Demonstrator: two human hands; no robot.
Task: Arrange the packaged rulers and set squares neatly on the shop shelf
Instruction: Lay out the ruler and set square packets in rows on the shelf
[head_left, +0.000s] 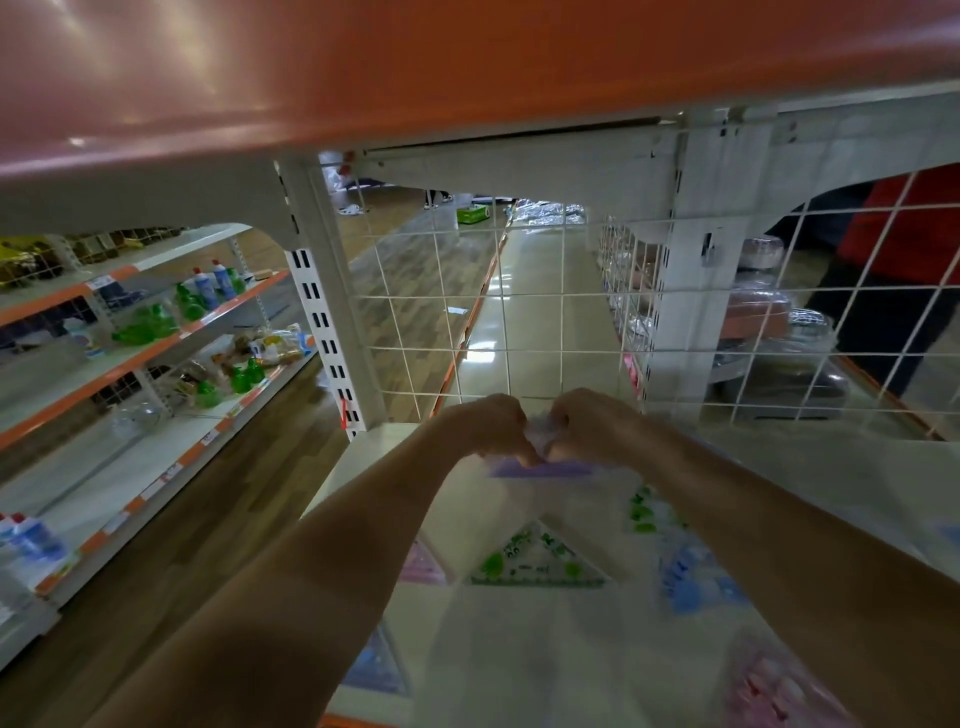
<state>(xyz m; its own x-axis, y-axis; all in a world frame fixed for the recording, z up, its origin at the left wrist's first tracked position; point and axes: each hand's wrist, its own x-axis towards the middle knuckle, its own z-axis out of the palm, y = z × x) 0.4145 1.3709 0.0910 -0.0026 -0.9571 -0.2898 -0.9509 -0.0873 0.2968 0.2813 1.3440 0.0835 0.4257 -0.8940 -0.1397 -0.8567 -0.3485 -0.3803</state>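
Note:
Both my hands reach to the back of the white shelf (519, 654), close to the wire mesh back panel (519, 322). My left hand (493, 426) and my right hand (587, 423) together pinch the top edge of a clear packet with a purple ruler (540, 470) inside. The packet stands tilted against the mesh. Other clear packets lie flat on the shelf: a green set square (535, 561), a blue set (696, 577) to the right, a pink one (423, 564) to the left, a blue set square (376, 667) at the near left, and a pink set (769, 691) at the near right.
An orange-edged shelf (467, 67) hangs low overhead. A white slotted upright (322, 322) stands left of the mesh. Across the wooden-floor aisle, shelves (130, 364) carry green and blue bottles. Behind the mesh at right stands a person in red (914, 228) beside wrapped goods.

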